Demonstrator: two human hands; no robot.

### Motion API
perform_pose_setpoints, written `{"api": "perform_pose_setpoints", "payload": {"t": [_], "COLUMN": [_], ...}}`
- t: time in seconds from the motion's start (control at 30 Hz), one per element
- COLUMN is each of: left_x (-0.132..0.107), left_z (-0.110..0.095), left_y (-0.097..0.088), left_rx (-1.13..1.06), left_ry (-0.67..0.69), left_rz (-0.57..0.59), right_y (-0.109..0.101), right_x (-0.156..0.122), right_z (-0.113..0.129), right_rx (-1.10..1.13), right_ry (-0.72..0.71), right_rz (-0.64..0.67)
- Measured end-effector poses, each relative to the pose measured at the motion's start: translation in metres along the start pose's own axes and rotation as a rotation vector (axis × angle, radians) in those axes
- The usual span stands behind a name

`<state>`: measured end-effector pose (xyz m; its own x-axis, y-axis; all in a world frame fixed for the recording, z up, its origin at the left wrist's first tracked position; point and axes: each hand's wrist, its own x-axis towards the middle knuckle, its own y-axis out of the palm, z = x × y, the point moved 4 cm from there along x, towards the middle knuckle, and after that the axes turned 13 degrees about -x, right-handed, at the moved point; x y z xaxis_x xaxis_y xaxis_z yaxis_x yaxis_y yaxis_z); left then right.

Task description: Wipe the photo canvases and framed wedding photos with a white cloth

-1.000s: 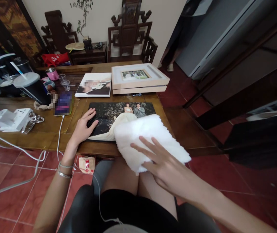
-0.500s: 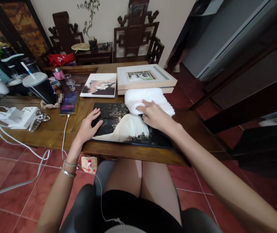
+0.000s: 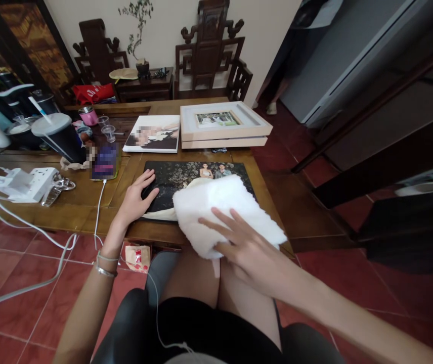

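A dark wedding photo panel [image 3: 163, 184] lies flat near the table's front edge. My left hand [image 3: 136, 197] rests on its left edge with the fingers spread, thumb on the panel. In my right hand [image 3: 245, 247] is a fluffy white cloth [image 3: 216, 202], pinched with the fingers laid across its top. The cloth covers the panel's lower right part and hangs past the front edge of the table over my lap. Two small figures in the photo show above the cloth.
Behind the panel sit stacked light wood picture frames [image 3: 222, 131] and a white-edged photo print [image 3: 152, 134]. To the left are a charging phone [image 3: 105, 162], a power strip [image 3: 42, 183] with white cables, and a large black cup [image 3: 59, 136]. A person's legs [image 3: 277, 86] show at the back right.
My right hand has drawn the cloth from the panel's far edge toward me and down over its near edge, uncovering the figures in the photo. My left hand stays at the panel's left edge.
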<state>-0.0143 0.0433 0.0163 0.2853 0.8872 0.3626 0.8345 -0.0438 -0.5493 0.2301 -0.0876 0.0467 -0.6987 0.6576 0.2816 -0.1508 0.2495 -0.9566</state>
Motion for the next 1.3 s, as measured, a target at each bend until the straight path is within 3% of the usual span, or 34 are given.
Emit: {"api": "perform_pose_setpoints", "payload": {"t": [0.3, 0.43, 0.57, 0.8, 0.93, 1.07, 1.3], "left_x": [-0.001, -0.001, -0.001, -0.001, -0.001, -0.001, -0.001], "left_z": [-0.003, -0.004, -0.006, -0.006, -0.005, -0.002, -0.001], "left_y": [0.000, 0.000, 0.000, 0.000, 0.000, 0.000, -0.001], "left_rx": [-0.011, -0.004, 0.008, 0.013, 0.014, -0.004, -0.013], "left_ry": [-0.007, -0.004, -0.011, -0.015, -0.017, -0.007, -0.010], "left_rz": [0.004, 0.005, 0.009, 0.016, 0.019, 0.010, 0.004], "right_y": [0.038, 0.046, 0.044, 0.015, 0.004, 0.011, 0.035], "right_x": [0.076, 0.087, 0.069, 0.014, 0.010, 0.026, 0.071], "right_z": [-0.098, -0.112, -0.087, -0.003, 0.010, -0.018, -0.103], "right_rx": [-0.086, -0.123, -0.109, -0.037, -0.003, 0.028, -0.045], "right_ry": [0.237, 0.287, 0.220, 0.005, -0.026, 0.025, 0.232], "right_rz": [0.100, 0.103, 0.041, -0.016, -0.017, 0.017, 0.097]}}
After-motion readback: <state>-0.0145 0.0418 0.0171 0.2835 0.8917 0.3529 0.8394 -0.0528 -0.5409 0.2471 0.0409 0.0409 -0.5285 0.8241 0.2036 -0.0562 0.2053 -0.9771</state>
